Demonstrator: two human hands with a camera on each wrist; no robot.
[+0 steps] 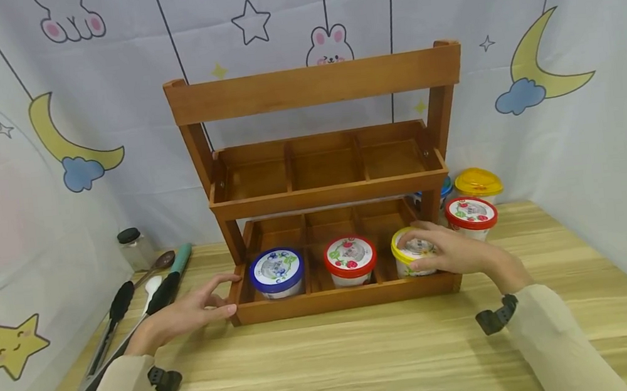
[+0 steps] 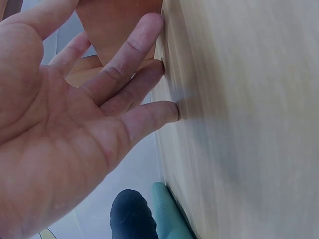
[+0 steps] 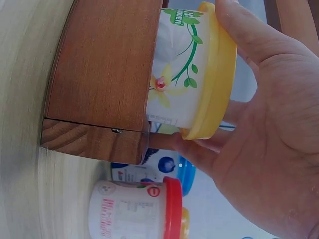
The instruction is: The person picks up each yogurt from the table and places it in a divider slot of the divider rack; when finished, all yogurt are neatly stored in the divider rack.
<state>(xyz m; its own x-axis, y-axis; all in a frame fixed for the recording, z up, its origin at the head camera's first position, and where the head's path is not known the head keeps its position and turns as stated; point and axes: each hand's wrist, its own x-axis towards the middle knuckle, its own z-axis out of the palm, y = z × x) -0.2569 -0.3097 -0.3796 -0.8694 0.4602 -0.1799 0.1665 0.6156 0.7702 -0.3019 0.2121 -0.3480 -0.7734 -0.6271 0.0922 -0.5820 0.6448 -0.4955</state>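
My right hand grips a white tub with a yellow lid, which sits in the right lower compartment of a two-tier wooden rack. In the right wrist view, thumb and fingers spread around its yellow lid. Two more tubs occupy the lower tier: a blue-lidded tub on the left and a red-lidded tub in the middle. Beside the rack's left front corner is my left hand, its fingers loosely extended and holding nothing. Low in the left wrist view, its fingertips come right at the wooden tabletop.
Behind the rack's right end stand another red-lidded tub, a yellow-lidded one and a blue-lidded one. Tongs, a dark spoon and a teal-handled utensil lie at left, near a black-capped jar.
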